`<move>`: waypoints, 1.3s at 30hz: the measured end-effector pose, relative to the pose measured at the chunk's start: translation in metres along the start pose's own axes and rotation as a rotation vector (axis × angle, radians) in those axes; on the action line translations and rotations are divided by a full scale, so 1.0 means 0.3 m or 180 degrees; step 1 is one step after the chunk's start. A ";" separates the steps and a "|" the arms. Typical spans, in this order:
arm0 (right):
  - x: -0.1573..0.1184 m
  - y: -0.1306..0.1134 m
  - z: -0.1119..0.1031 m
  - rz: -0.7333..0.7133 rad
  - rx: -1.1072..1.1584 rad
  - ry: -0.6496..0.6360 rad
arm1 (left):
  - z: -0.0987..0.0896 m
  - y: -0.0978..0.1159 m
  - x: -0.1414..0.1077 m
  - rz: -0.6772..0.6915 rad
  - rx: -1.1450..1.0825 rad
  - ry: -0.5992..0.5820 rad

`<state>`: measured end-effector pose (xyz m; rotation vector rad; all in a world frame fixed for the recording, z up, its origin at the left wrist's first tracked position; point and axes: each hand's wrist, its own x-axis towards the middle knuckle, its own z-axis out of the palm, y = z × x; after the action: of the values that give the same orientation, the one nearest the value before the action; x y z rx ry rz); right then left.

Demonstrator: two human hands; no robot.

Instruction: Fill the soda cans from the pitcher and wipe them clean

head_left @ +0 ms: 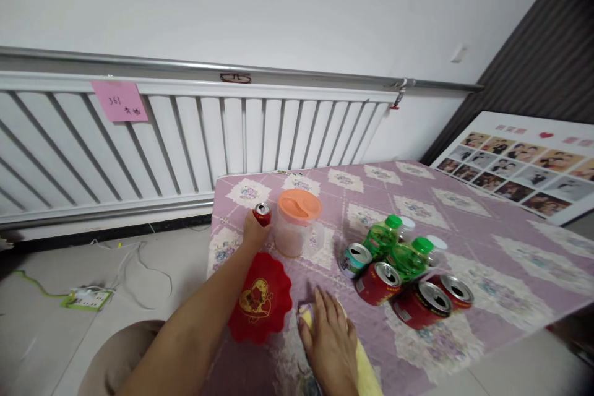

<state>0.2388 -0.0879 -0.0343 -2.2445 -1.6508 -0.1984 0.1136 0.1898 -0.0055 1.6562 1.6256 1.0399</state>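
My left hand [256, 230] is wrapped round a red can [263, 215] at the table's left side, just left of a clear plastic jug [290, 238] with an orange lid [299, 205]. Below that forearm lies a red scalloped plate [278, 297] with a gold heart print, partly covered by the arm. My right hand [328, 337] rests flat, fingers stretched, on a yellow cloth [366, 374] near the table's front. To its right stand several opened cans, among them a teal can [354, 261] and a red can [378, 284].
Two green bottles [381, 238] stand behind the cans, with white-capped clear containers [437, 249] beside them. A floral tablecloth [394, 182] covers the table. A white radiator [260, 130] runs behind it. A photo board [520, 167] leans at right. Cables and a power strip [88, 298] lie on the floor.
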 end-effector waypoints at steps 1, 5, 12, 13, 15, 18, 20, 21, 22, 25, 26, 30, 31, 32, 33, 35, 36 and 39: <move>0.001 0.001 0.002 0.0010 0.0023 0.0009 | 0.000 -0.005 0.003 -0.0003 -0.0036 0.0009; 0.003 0.001 0.009 0.0056 0.0064 -0.0013 | -0.018 -0.016 0.020 -0.0036 -0.0179 -0.0006; 0.004 -0.005 0.001 0.0086 0.0054 -0.0031 | -0.148 0.000 0.026 0.0005 -0.0589 -0.0125; 0.004 -0.007 0.000 0.0088 0.0048 -0.0028 | -0.175 0.004 0.016 0.0035 -0.0668 -0.0186; 0.004 -0.009 -0.003 0.0095 0.0047 -0.0023 | -0.231 0.011 -0.015 0.0107 -0.0815 -0.0339; 0.005 -0.011 -0.003 0.0083 0.0067 -0.0002 | -0.312 0.013 -0.082 0.0243 -0.1335 -0.0891; 0.005 -0.011 -0.003 0.0077 0.0093 0.0055 | -0.359 0.009 -0.132 0.0304 -0.1832 -0.1438; 0.005 -0.012 -0.002 0.0076 0.0111 0.0088 | -0.380 0.006 -0.156 0.0313 -0.2018 -0.1679; 0.004 -0.012 -0.002 0.0081 0.0132 0.0122 | -0.398 0.004 -0.180 0.0306 -0.2124 -0.1843; 0.001 -0.012 -0.002 0.0125 0.0219 0.0206 | -0.443 0.002 -0.244 0.0302 -0.2211 -0.2128; 0.000 -0.011 -0.002 0.0140 0.0258 0.0237 | -0.455 0.002 -0.264 0.0314 -0.2226 -0.2221; -0.004 0.002 0.005 0.0114 0.0502 0.0358 | -0.492 0.010 -0.334 0.0428 -0.2238 -0.2663; -0.005 0.008 0.007 0.0100 0.0589 0.0396 | -0.499 0.012 -0.349 0.0469 -0.2226 -0.2758; -0.005 0.013 0.008 0.0094 0.0684 0.0438 | -0.506 0.014 -0.363 0.0515 -0.2216 -0.2837; -0.006 0.017 0.007 0.0094 0.0787 0.0484 | -0.512 0.016 -0.376 0.0558 -0.2204 -0.2902; -0.007 0.017 0.000 0.0110 0.1015 0.0575 | -0.523 0.022 -0.399 0.0625 -0.2142 -0.3013; -0.009 0.011 -0.008 0.0115 0.1145 0.0611 | -0.528 0.026 -0.410 0.0654 -0.2088 -0.3072; -0.024 -0.038 -0.050 -0.0015 0.1665 0.0567 | -0.544 0.045 -0.441 0.0703 -0.1916 -0.3287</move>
<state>0.2270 -0.0966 -0.0204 -1.7758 -1.4139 0.0324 -0.0106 0.0397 0.0743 1.5314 0.4125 0.5002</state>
